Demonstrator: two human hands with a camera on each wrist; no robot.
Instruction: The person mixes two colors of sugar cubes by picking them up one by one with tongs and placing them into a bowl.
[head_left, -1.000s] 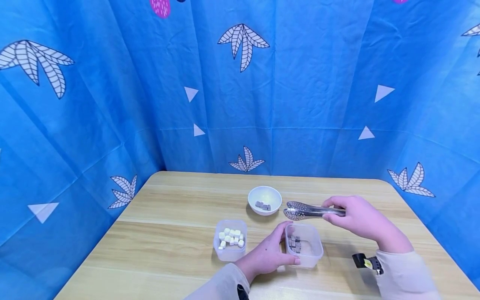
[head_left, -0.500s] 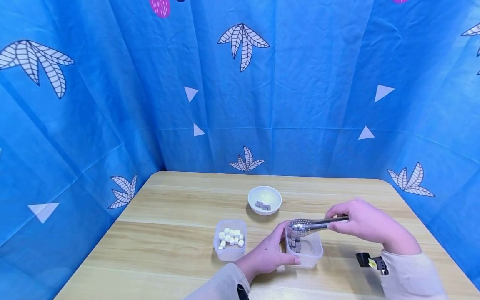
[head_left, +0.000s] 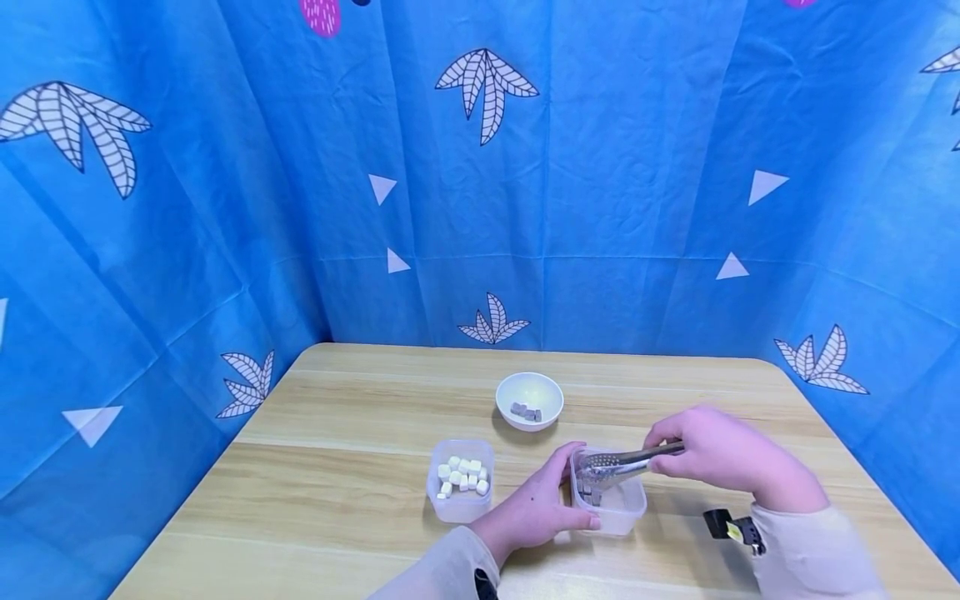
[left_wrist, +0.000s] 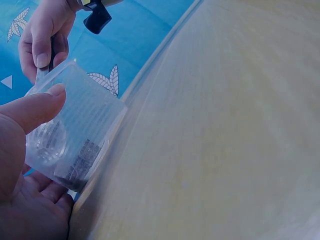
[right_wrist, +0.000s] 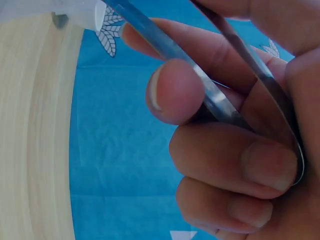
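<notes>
On the wooden table, the left hand has a clear tub between thumb and fingers, thumb on the near side, fingers bent around toward the far side; that tub sits on the tabletop with a small bunch of grey cubes inside, all over toward the left-hand wall. The right hand has its fingers wrapped around a pair of metal tongs; the wrist view on that side shows the 2 arms spread apart inside the grip; the holey ends of the tongs are down in the tub, right by the cubes, but I can't tell if they've got 1 pinched or are just touching.

Left of the left hand there's a 2nd tub with a pile of white cubes in it; farther back, between the 2 tubs, sits a white bowl with a few grey cubes at the bottom; behind everything hangs a blue curtain printed with leaves and triangles.
</notes>
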